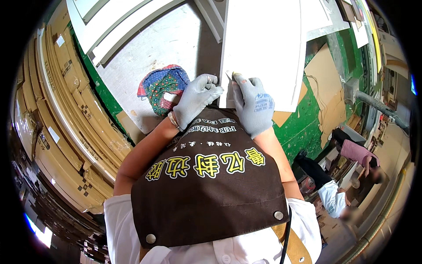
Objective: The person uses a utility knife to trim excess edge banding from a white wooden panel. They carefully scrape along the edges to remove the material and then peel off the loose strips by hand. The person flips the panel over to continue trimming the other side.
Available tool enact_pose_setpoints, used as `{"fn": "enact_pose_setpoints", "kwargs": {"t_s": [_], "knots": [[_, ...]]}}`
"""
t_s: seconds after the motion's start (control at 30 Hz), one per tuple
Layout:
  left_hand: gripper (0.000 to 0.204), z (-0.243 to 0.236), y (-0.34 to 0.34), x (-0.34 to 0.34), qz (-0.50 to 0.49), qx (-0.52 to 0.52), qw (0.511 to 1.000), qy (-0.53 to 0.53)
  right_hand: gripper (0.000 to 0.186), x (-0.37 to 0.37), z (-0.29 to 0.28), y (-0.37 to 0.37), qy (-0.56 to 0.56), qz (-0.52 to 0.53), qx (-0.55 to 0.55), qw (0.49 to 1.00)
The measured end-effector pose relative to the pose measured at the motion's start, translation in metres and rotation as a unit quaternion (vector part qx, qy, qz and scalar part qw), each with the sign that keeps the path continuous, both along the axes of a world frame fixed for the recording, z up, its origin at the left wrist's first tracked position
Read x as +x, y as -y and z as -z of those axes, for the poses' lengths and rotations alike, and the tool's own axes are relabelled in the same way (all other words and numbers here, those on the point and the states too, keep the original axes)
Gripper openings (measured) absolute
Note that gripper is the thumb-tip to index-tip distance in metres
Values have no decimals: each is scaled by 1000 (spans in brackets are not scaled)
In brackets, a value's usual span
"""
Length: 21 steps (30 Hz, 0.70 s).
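My left hand [196, 99], in a grey glove, is curled beside the near left edge of a white board [263, 39]; whatever its fingers hold, if anything, is too small or hidden to make out. My right hand [252, 108], gloved alike, rests at the board's near end, its fingers closed on a small blade tool [230, 76] with some yellow showing. Left of my left hand, a patterned blue, green and red rag [160, 83] lies on a pale worn surface [134, 48]. A dark apron [206, 202] with lettering covers my front.
Stacked flat cardboard packages [66, 123] line the left. White panels [105, 22] lie at the top. Right are green floor [296, 143], cardboard sheets [325, 75] and a grey metal post [371, 103]. Two other people, in pink [356, 154] and white [329, 198] tops, are at the lower right.
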State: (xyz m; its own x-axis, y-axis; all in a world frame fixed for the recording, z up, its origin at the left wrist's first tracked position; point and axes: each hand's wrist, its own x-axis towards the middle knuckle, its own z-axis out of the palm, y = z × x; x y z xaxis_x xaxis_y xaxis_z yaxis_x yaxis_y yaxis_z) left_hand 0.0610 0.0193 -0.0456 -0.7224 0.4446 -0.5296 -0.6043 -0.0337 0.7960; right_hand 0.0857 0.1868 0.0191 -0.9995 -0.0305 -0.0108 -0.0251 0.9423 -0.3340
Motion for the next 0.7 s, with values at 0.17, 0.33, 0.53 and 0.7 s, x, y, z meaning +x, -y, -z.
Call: {"fn": "enact_pose_setpoints", "kwargs": {"t_s": [0.17, 0.33, 0.53, 0.7], "knots": [[35, 2, 3, -5, 13, -1, 1000, 7, 20, -18, 5, -1, -26, 2, -9, 1000], [33, 0, 3, -3, 11, -6, 1000, -3, 20, -2, 3, -1, 1, -8, -27, 1000], [32, -1, 4, -4, 21, -18, 1000, -9, 21, -3, 11, -4, -13, 2, -25, 1000], [30, 2, 4, -3, 14, -15, 1000, 4, 22, -15, 11, -1, -16, 25, -10, 999]]}}
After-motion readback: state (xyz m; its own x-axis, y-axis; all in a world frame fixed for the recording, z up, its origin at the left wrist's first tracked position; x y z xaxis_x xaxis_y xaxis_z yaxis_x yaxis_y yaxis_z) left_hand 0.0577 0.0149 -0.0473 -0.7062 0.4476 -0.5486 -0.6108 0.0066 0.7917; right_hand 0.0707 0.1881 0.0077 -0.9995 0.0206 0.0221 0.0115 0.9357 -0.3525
